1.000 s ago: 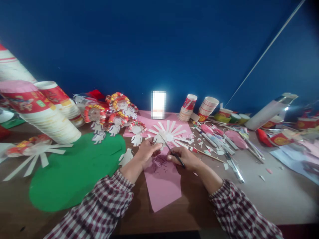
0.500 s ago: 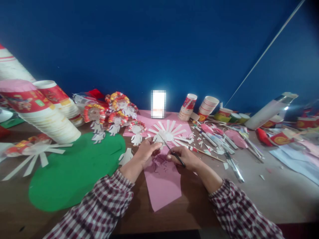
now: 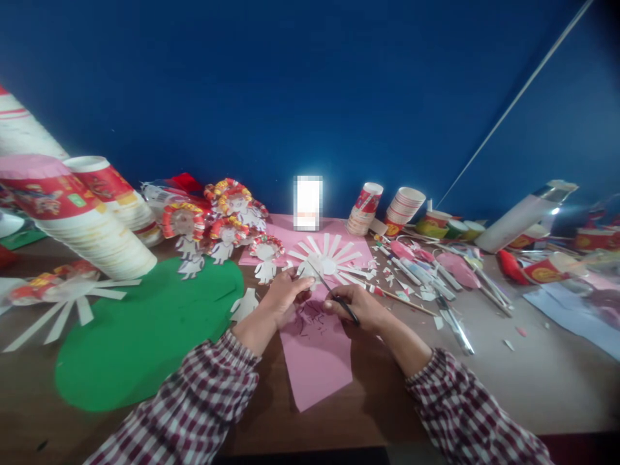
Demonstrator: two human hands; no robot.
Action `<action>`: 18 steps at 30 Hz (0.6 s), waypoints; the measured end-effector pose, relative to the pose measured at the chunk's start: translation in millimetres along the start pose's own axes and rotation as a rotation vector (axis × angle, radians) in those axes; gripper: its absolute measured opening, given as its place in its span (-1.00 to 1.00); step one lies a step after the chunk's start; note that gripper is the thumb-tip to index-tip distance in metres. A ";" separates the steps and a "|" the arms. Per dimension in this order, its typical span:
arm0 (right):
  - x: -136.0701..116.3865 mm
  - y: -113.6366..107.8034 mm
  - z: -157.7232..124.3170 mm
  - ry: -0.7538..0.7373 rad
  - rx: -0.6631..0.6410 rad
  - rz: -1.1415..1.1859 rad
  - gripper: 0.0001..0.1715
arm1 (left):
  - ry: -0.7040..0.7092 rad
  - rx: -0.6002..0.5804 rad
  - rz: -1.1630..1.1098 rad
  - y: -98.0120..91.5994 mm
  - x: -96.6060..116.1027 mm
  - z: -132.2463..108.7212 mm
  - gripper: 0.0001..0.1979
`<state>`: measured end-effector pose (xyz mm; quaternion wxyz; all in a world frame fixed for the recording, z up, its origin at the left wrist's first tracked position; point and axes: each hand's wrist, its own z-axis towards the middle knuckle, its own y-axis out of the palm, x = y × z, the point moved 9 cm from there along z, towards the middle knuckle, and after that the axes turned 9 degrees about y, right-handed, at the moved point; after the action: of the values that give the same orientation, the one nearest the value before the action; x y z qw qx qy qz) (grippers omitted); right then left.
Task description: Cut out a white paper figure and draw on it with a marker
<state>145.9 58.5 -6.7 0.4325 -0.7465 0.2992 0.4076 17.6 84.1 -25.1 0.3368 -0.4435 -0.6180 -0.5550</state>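
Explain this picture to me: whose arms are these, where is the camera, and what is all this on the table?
No machine here: a person in a checked shirt wears one camera on the head. It looks forward and down, so you see their own arms. The left hand pinches a small white paper cutout. The right hand holds slim black-handled scissors, blades at that cutout. Beneath lies a pink paper sheet with dark scribbles, on a brown wooden table. Left are a big green round sheet and toppled stacks of red-printed paper cups. Behind are little paper dolls, and to the right scattered pens.
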 end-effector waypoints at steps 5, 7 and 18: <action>-0.8 -0.9 0.5 -0.004 0.010 -0.016 -0.51 | -0.005 0.005 -0.026 1.1 0.7 -0.9 -0.68; -0.4 -1.2 0.2 0.006 0.013 -0.025 -0.51 | -0.014 0.002 -0.031 1.7 0.3 -1.5 -0.68; -0.7 -1.6 0.8 0.001 0.025 -0.039 -0.54 | -0.013 0.016 -0.032 0.5 0.9 -2.4 -0.68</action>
<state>146.5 60.0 -5.7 0.4494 -0.7470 0.2899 0.3950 17.5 81.9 -23.7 0.3275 -0.4343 -0.6317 -0.5524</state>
